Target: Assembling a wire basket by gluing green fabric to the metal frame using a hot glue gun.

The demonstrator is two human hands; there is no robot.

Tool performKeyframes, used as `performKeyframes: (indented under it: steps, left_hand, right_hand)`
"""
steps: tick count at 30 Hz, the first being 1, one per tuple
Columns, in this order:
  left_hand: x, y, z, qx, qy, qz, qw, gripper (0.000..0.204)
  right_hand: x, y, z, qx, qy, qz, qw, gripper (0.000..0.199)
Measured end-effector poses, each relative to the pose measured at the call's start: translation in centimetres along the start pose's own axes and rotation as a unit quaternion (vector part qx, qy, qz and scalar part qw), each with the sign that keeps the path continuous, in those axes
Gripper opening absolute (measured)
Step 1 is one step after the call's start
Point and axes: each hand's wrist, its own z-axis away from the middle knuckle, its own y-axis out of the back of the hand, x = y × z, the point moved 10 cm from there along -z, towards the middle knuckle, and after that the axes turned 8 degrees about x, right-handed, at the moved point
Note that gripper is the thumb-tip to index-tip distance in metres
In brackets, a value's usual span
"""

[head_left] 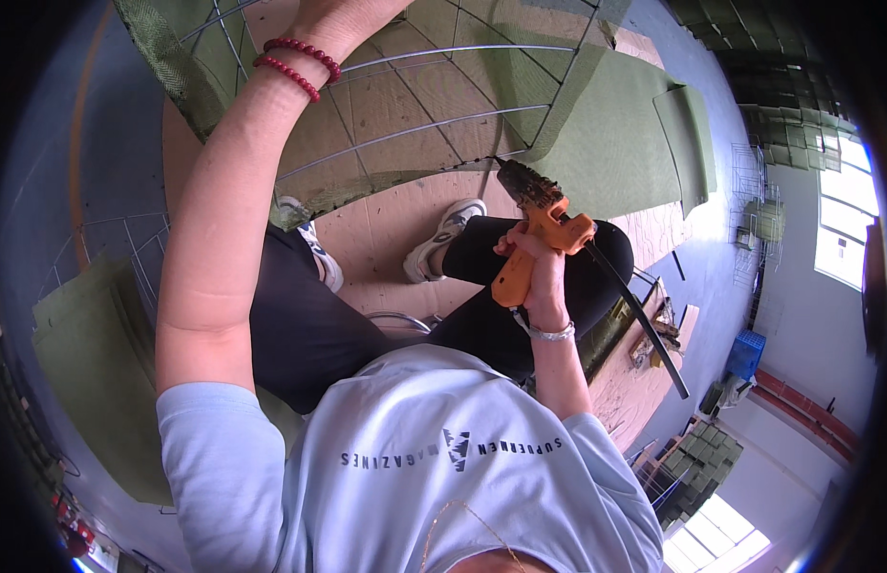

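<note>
My right hand (548,279) is wrapped round the handle of an orange hot glue gun (552,227). A long black glue stick (644,325) sticks out of its back end. The gun's dark, crusted nozzle points up and left, its tip at the lower edge of a wire grid frame (462,120). Green mesh fabric (601,138) lies under and around the grid, with dark spots along its near edge. My left hand (343,17) reaches over the far left part of the frame; its fingers are cut off by the picture's upper edge.
A brown board (367,229) lies beneath the work, by my shoes. More green fabric (99,372) lies at the left beside a bent wire frame (128,234). At the right are a board with dark residue (658,334), a blue crate (746,353) and stacked green pieces (701,468).
</note>
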Motion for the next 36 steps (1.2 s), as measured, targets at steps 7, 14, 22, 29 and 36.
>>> performKeyframes:
  steps: [7, 14, 22, 29, 36]
  left_hand:
    - [-0.2, 0.2, 0.4, 0.007, -0.001, 0.006, 1.000, 0.034]
    - [-0.4, 0.1, 0.3, 0.010, -0.011, 0.002, 1.000, 0.034]
    - [-0.4, 0.4, 0.4, 0.005, -0.006, -0.015, 1.000, 0.034]
    - [-1.3, 0.0, 0.7, 0.032, -0.018, -0.006, 0.999, 0.033]
    - [-1.2, 0.0, 0.9, 0.043, -0.039, -0.028, 0.998, 0.032]
  right_hand:
    - [-0.7, 0.3, -0.9, 0.016, 0.017, -0.007, 1.000, 0.017]
    - [-1.1, 0.3, -1.0, 0.036, 0.025, 0.011, 0.999, 0.018]
    - [-1.9, 0.0, -0.7, 0.045, 0.050, -0.010, 0.998, 0.017]
    - [-1.5, 1.2, -2.3, 0.063, 0.028, -0.019, 0.997, 0.012]
    - [-2.6, 1.6, -2.8, 0.065, 0.043, -0.002, 0.997, 0.012]
